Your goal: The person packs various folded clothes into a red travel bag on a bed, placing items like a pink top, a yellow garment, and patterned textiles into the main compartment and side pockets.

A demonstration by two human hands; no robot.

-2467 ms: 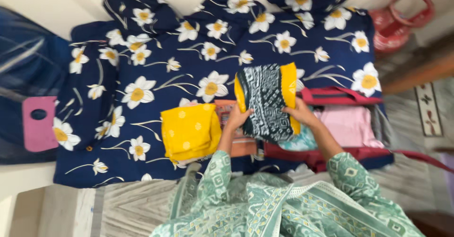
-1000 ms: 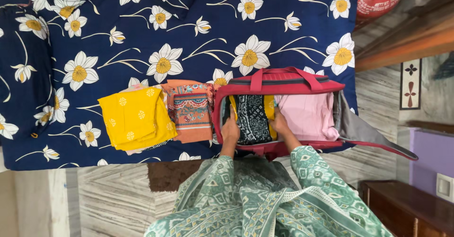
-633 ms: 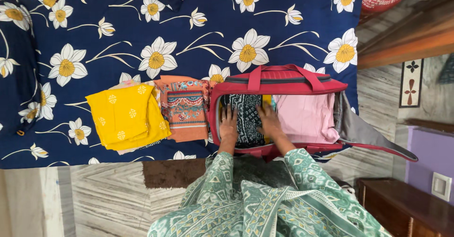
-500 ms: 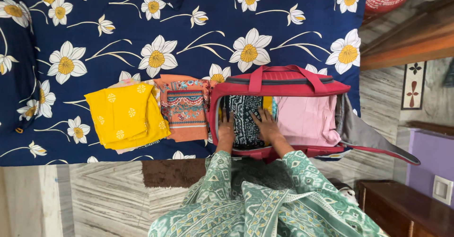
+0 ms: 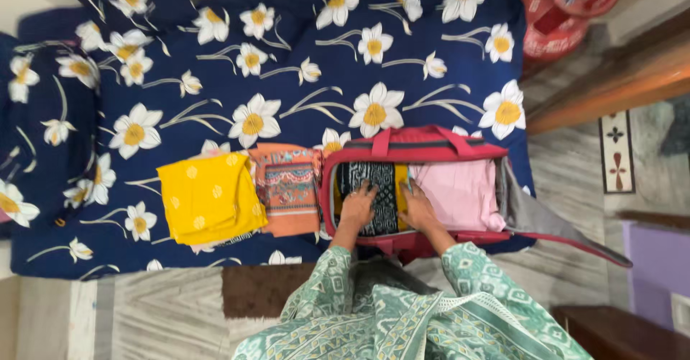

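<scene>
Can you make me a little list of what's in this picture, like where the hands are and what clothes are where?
left hand: flat on the black-and-white patterned cloth
right hand: pressing the right edge of that same cloth
red bag: open on the flowered bedsheet
also in bag: folded pink cloth, right side
beside bag: orange printed cloth, then yellow folded cloth further left
top right: red gas cylinder on the floor

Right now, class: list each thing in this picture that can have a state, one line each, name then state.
Red bag: open on the bed.
Black patterned garment: folded, inside the bag.
Pink garment: folded, inside the bag.
Yellow garment: folded, on the bed.
Orange garment: folded, on the bed.
Left hand: flat on black patterned garment.
Right hand: flat at its edge.
</scene>
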